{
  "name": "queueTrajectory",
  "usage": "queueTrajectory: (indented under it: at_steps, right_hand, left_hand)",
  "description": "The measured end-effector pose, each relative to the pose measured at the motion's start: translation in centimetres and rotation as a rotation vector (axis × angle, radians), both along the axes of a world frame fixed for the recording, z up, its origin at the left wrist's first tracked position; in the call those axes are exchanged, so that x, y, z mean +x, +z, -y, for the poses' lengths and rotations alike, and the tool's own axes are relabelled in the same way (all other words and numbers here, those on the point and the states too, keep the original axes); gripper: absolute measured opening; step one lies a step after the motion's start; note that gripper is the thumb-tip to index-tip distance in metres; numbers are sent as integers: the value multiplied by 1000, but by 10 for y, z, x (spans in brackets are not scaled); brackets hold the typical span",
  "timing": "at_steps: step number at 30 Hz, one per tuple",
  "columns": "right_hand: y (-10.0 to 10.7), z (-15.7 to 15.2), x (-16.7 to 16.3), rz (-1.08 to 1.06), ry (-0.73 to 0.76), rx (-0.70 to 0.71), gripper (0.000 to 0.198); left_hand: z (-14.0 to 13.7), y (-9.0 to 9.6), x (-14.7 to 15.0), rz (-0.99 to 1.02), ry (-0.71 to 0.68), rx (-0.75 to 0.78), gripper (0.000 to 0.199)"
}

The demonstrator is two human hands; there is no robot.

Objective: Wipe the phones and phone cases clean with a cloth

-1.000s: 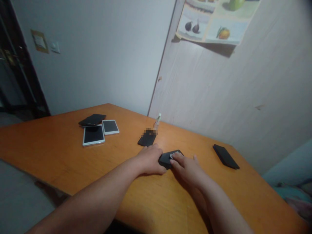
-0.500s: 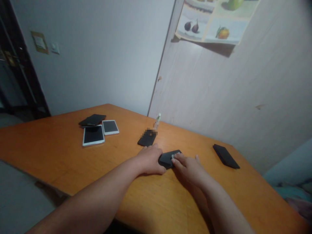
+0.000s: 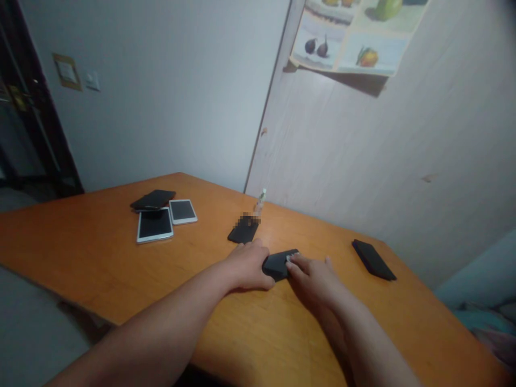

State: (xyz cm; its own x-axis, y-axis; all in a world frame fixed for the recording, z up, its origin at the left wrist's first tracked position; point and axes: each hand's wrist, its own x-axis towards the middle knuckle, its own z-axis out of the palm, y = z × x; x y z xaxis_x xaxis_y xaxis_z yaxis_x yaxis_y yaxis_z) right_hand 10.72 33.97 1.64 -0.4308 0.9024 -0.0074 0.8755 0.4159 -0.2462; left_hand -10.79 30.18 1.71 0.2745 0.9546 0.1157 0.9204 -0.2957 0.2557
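A flat black phone-like device (image 3: 275,265) lies on the table between my hands. My left hand (image 3: 249,266) is closed around its left end, thumb at the near edge and fingers at the far one. Under the fingertips of my right hand (image 3: 316,277) is a small whitish wad, perhaps a wipe (image 3: 288,259), pressed against the device's top toward its right end. The right fingers are held together and cover most of the wad. Just beyond my left hand lies another black device (image 3: 243,232), partly blurred out.
A small clear bottle (image 3: 261,200) stands behind the blurred device. To the left lie a white-framed tablet (image 3: 155,226), a smaller white one (image 3: 183,210) and black cased items (image 3: 153,199). A black folded case (image 3: 373,260) rests near the right edge of the wooden table (image 3: 193,306).
My right fingers have slid very slightly to the right along the device with the whitish wad. My left hand keeps its hold in the same place.
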Motion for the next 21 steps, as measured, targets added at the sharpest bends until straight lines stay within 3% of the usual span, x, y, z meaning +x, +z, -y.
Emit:
queueTrajectory:
  at_steps: [6,14,21]
  right_hand:
    - [-18,-12,-19,58,-4,51,55]
    - [7,3,5,21,7,-75,43]
    - [-12,-8,-11,39,-32,36,54]
  left_hand:
    - [0,-1,1,-37,18,6,51]
    - [-1,-2,0,-20,13,-8,52]
    - [0,-1,1,-18,13,-5,48]
